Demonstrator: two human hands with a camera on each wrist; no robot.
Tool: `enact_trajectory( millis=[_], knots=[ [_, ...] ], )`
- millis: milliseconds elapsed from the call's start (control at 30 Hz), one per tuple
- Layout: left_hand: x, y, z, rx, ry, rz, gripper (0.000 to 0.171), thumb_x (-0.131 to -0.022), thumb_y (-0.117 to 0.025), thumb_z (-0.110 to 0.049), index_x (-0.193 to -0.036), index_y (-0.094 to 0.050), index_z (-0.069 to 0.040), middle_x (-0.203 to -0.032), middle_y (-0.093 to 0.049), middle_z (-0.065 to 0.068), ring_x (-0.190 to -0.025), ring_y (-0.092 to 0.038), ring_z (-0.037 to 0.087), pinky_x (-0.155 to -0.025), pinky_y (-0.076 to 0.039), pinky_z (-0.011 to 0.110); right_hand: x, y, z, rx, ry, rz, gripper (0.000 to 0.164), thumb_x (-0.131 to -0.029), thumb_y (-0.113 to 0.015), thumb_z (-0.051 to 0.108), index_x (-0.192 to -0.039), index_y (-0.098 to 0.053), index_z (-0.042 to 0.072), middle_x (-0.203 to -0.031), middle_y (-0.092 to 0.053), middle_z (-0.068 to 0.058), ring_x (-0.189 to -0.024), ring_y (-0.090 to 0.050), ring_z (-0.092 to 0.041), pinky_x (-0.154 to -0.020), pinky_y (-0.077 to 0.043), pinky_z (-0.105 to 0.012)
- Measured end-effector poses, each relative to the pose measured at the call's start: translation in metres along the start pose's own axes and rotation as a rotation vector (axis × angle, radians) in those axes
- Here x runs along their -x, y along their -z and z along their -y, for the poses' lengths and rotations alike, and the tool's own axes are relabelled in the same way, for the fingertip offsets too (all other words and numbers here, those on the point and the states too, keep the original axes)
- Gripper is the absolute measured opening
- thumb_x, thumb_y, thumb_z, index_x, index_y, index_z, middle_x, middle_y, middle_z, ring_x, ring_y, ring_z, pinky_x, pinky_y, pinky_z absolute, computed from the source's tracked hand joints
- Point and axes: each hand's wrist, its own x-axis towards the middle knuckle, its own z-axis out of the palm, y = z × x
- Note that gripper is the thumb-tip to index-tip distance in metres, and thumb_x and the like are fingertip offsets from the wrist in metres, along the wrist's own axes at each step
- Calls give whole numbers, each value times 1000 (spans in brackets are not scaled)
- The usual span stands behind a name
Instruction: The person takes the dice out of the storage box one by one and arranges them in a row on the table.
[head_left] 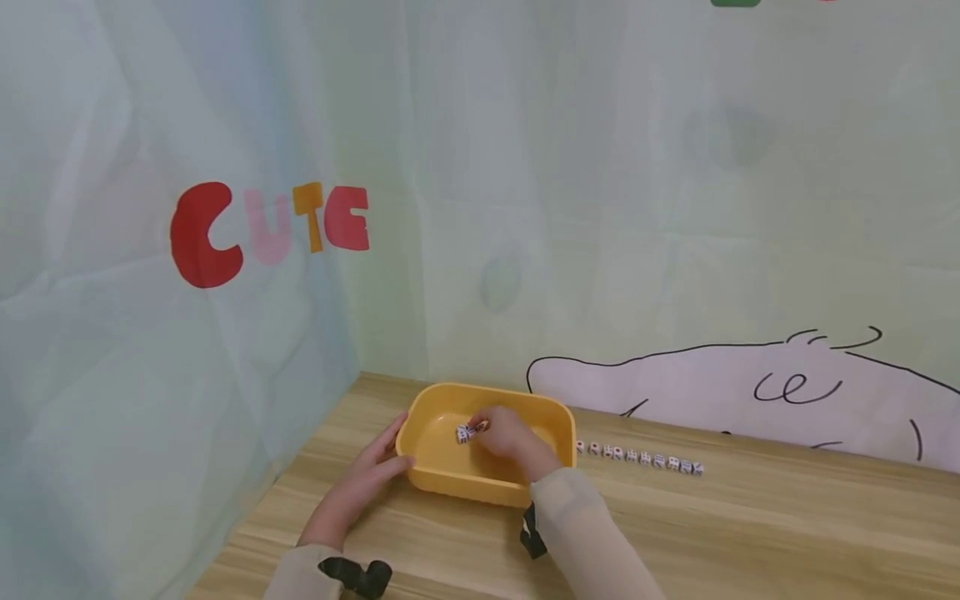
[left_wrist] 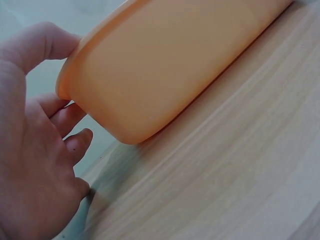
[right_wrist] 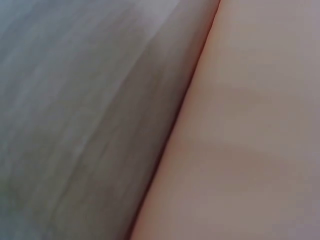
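A yellow plastic tub (head_left: 480,490) stands on the wooden table, its long side facing me. My left hand (head_left: 367,473) grips the tub's left end; in the left wrist view the thumb lies at the rim (left_wrist: 75,65) and the fingers curl beneath it. Reaching over the near wall, my right hand (head_left: 504,433) is inside the tub. Its fingertips pinch at a small cluster of white dice (head_left: 464,433) over the tub floor. The right wrist view has only the tub's outer wall (right_wrist: 240,130) and table, with the hand hidden.
A row of several white dice (head_left: 645,458) runs rightward along the table (head_left: 720,533) from the tub's right end. Behind the table hangs a printed cloth (head_left: 615,208), and another cloth side (head_left: 112,358) with coloured letters borders the left edge.
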Motion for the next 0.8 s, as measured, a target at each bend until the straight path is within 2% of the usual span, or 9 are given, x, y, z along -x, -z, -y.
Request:
enact_trajectory(
  millis=[167, 400, 600, 800],
  knots=[
    [-1, -1, 2, 10, -16, 13, 74, -91, -58, -12, -154, -20, -7, -159, -17, 16, -146, -16, 33, -117, -14, 50, 3, 0, 2, 6, 4, -8, 16, -80, -65, 3, -94, -72, 1, -84, -68, -8, -68, -49, -13, -61, -42, -22],
    [-3, 0, 1, 7, -20, 25, 74, -91, -57, -11, -154, -19, -6, -159, -16, 17, -146, -13, 33, -117, -12, 50, 3, 3, 4, 5, -43, 1, 15, -79, -64, 1, -92, -70, 1, -83, -64, -7, -71, -50, -15, -62, -42, -21],
    [-3, 0, 0, -5, -16, 25, 74, -91, -57, -12, -154, -19, -7, -159, -16, 17, -146, -13, 33, -117, -12, 51, 4, 4, 4, 15, -42, -6, 12, -79, -65, 3, -91, -68, 1, -80, -61, -6, -71, -49, -16, -63, -41, -22],
    [-2, 0, 0, -4, 4, 19, 74, -91, -57, -13, -154, -19, -8, -159, -16, 17, -146, -14, 34, -117, -12, 52, 4, 2, 4, 36, -62, 4, 12, -81, -69, 8, -91, -68, 3, -86, -63, -7, -76, -51, -18, -68, -43, -25]
  ],
)
